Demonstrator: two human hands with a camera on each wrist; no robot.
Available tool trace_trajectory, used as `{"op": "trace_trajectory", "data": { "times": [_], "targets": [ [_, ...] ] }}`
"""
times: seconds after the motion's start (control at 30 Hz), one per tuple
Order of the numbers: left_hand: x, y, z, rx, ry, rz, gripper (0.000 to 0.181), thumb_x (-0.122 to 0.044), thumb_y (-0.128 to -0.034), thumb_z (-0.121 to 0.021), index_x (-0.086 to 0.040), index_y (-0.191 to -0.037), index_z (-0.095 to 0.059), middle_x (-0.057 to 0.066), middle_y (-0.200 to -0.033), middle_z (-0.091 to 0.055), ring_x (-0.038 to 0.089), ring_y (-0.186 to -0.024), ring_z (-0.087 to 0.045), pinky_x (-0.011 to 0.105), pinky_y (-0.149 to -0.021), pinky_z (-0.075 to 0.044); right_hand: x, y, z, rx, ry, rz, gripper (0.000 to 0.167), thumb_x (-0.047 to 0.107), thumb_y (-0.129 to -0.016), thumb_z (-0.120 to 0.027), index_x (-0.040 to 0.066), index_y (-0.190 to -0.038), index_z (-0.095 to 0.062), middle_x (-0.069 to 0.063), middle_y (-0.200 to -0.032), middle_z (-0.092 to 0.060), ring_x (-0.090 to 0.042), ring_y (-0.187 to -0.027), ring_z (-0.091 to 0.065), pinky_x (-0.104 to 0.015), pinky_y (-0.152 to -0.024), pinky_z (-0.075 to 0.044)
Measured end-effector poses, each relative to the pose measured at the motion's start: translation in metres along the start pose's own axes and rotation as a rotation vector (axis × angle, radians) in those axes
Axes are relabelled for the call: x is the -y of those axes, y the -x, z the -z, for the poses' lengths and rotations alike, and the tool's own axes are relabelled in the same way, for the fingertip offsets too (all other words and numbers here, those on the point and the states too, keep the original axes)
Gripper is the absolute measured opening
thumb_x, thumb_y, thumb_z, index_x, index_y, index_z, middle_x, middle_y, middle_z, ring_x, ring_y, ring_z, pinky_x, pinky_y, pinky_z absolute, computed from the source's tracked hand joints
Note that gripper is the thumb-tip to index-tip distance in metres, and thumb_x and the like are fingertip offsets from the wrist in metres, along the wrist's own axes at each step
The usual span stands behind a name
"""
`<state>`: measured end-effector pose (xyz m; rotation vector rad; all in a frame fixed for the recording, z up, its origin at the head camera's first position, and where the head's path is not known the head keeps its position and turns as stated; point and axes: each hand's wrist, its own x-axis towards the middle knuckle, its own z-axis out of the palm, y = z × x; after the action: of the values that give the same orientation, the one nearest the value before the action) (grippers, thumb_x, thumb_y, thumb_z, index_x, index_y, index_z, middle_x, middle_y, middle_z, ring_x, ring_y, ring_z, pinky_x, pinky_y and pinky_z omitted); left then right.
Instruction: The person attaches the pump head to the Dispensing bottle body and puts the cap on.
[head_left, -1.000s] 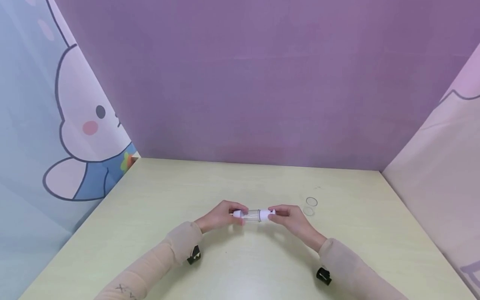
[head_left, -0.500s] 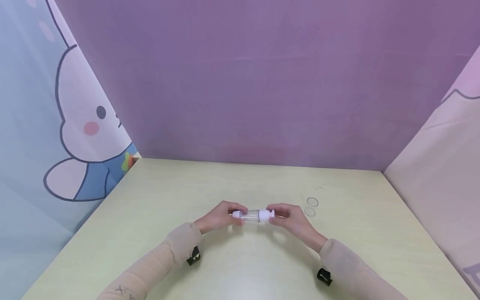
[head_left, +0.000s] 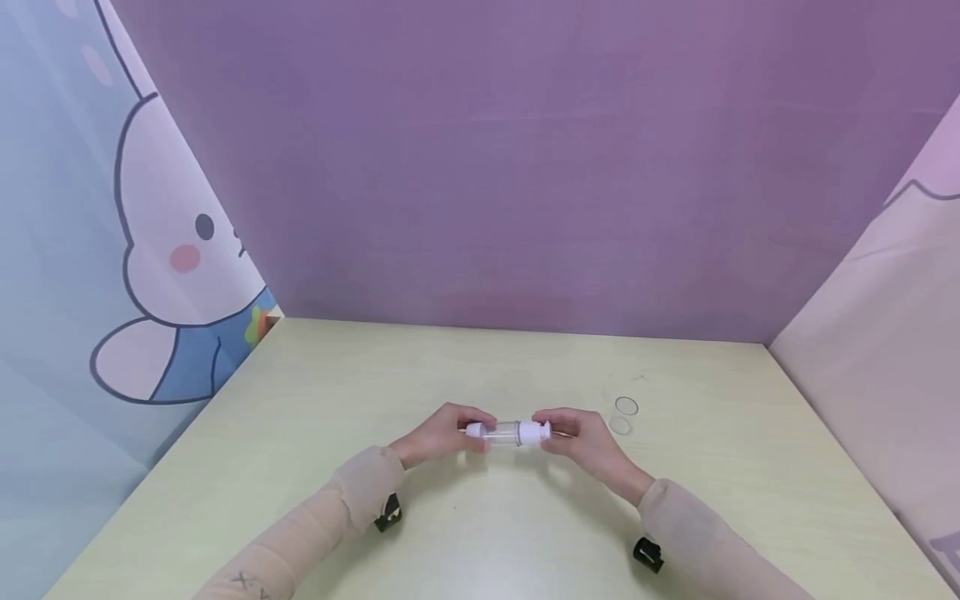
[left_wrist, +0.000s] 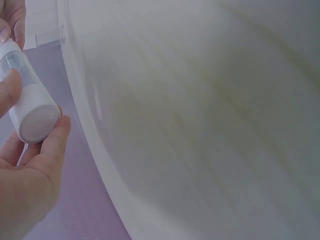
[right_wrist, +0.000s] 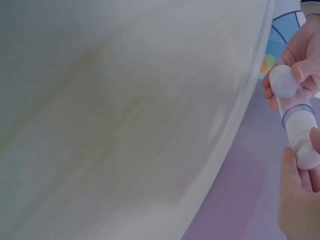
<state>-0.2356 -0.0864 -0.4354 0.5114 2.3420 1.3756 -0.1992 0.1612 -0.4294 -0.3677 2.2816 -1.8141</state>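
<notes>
A small pump bottle (head_left: 507, 433) with a clear body lies sideways between my hands, just above the table. My left hand (head_left: 441, 435) grips its white base (left_wrist: 36, 117) between thumb and fingers. At the other end, my right hand (head_left: 588, 446) pinches the white pump head (head_left: 531, 432). In the right wrist view, the thumb and fingers of that hand curl round the pump head (right_wrist: 303, 140), and a dark ring (right_wrist: 298, 111) circles the bottle between the clear body and the white collar.
A clear, round-rimmed cap or cup (head_left: 626, 406) stands on the pale wooden table (head_left: 360, 367), behind and right of my right hand. A purple backdrop (head_left: 510, 183) rises at the table's far edge, with printed cloths at both sides. Black straps (head_left: 387, 512) hang at my wrists.
The pump head has turned a little under my right fingers, and its small spout now shows near the top. My left hand keeps its place on the base.
</notes>
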Motion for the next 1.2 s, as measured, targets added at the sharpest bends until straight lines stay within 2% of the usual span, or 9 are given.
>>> {"op": "trace_trajectory", "data": {
  "times": [0.23, 0.8, 1.2],
  "targets": [
    [-0.0016, 0.0007, -0.0005, 0.008, -0.012, -0.003, 0.039, -0.014, -0.0781, -0.071, -0.009, -0.116, -0.063, 0.005, -0.115, -0.062, 0.015, -0.095, -0.055, 0.031, -0.084, -0.045, 0.0007, 0.0000, 0.0008, -0.005, 0.009, 0.006, 0.037, -0.001, -0.081, -0.064, -0.007, -0.117, -0.057, -0.024, -0.120, -0.058, -0.032, -0.108, -0.057, -0.031, -0.082, -0.051],
    [-0.0008, 0.0028, -0.0004, 0.008, -0.001, -0.007, 0.039, -0.012, -0.0784, -0.070, -0.008, -0.116, -0.063, 0.006, -0.115, -0.062, 0.015, -0.096, -0.056, 0.032, -0.085, -0.045, 0.0030, 0.0019, -0.0007, -0.033, 0.084, -0.032, 0.035, 0.009, -0.081, -0.067, 0.001, -0.114, -0.061, -0.017, -0.114, -0.062, -0.025, -0.103, -0.061, -0.031, -0.082, -0.051],
    [-0.0010, 0.0042, -0.0013, 0.012, 0.003, -0.005, 0.039, -0.012, -0.0790, -0.070, -0.007, -0.117, -0.062, 0.006, -0.114, -0.062, 0.015, -0.095, -0.056, 0.031, -0.085, -0.045, 0.0056, 0.0030, -0.0010, -0.051, 0.099, -0.063, 0.034, 0.014, -0.081, -0.068, 0.000, -0.113, -0.062, -0.016, -0.111, -0.064, -0.022, -0.097, -0.062, -0.031, -0.081, -0.051]
  ]
}}
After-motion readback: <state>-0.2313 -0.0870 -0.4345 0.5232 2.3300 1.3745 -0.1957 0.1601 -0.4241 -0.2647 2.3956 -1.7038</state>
